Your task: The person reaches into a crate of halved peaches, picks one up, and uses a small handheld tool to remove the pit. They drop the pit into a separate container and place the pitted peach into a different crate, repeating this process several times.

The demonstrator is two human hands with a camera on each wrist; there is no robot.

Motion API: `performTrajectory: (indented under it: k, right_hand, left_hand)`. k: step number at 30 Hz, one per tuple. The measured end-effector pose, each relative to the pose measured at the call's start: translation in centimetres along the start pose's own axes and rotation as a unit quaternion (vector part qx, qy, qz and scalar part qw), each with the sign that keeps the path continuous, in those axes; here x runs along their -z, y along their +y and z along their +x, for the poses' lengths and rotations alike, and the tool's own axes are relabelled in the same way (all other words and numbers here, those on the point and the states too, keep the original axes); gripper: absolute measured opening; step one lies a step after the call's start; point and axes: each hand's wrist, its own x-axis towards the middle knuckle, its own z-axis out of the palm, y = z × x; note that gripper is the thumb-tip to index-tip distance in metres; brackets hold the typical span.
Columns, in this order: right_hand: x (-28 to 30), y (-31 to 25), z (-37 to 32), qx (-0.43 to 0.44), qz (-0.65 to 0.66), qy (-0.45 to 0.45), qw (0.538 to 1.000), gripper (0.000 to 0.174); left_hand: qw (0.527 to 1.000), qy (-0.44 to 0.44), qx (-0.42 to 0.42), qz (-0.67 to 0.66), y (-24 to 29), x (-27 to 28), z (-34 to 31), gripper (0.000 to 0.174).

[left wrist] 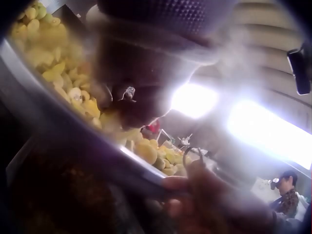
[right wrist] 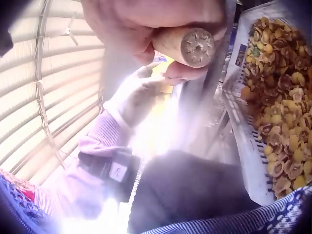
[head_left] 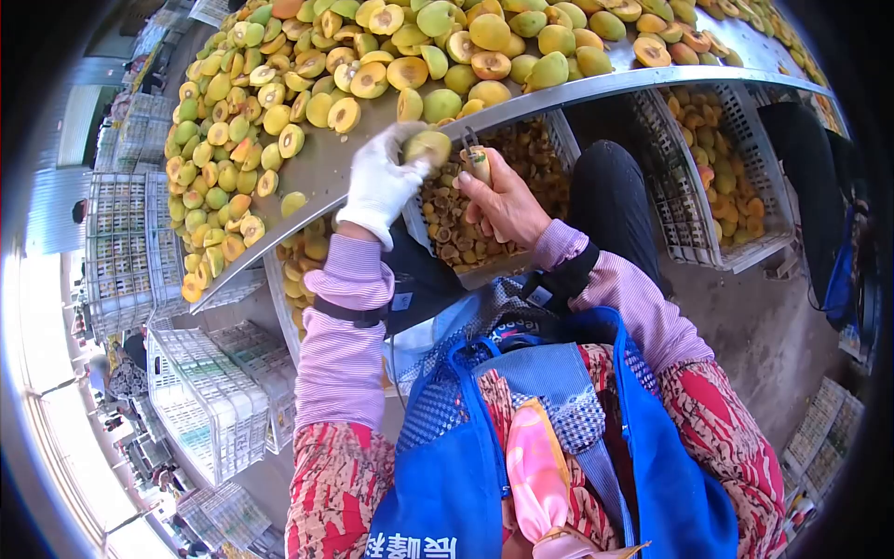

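The white-gloved left hand (head_left: 382,182) pinches a greenish-yellow fruit (head_left: 428,148) above the metal table's edge. Just right of it, the bare right hand (head_left: 510,197) grips a short wooden handle (head_left: 478,164) with a looped metal tip close to the fruit. In the right wrist view the round end of the handle (right wrist: 197,47) sticks out between the fingers of the right hand (right wrist: 141,19), with the gloved left hand (right wrist: 139,100) behind. The left wrist view shows the right hand (left wrist: 209,195) blurred with the metal loop (left wrist: 192,154); the left hand there is dark.
Many whole and halved fruits (head_left: 368,79) cover the table, whose metal rim (head_left: 577,90) curves across the front. Below it a crate (right wrist: 247,165) holds pitted pieces. Another crate of fruit (head_left: 689,219) stands at the right; stacked white crates (head_left: 209,396) stand left.
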Motion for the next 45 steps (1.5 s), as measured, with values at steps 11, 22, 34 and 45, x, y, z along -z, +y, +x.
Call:
performTrajectory:
  k: [11, 22, 34, 45]
  right_hand:
    - [-2.5, 3.1, -1.0, -0.122, 0.129, -0.019, 0.984, 0.024]
    - [-2.0, 3.2, -2.8, 0.012, -0.301, -0.048, 0.952, 0.033]
    - [-1.6, 2.6, -1.0, 0.007, -0.338, -0.087, 0.937, 0.028]
    - [-0.7, 4.4, 0.3, -0.044, -0.204, -0.152, 0.966, 0.033]
  left_hand:
    - [0.881, 0.258, 0.129, -0.374, -1.4, -7.8, -7.1, 0.060]
    - [0.831, 0.266, 0.154, -0.464, -2.1, -8.5, -5.8, 0.065]
    - [0.805, 0.291, 0.144, -0.497, -2.7, -8.2, -4.2, 0.064]
    - [0.866, 0.247, 0.181, -0.396, -3.1, -7.0, -4.4, 0.055]
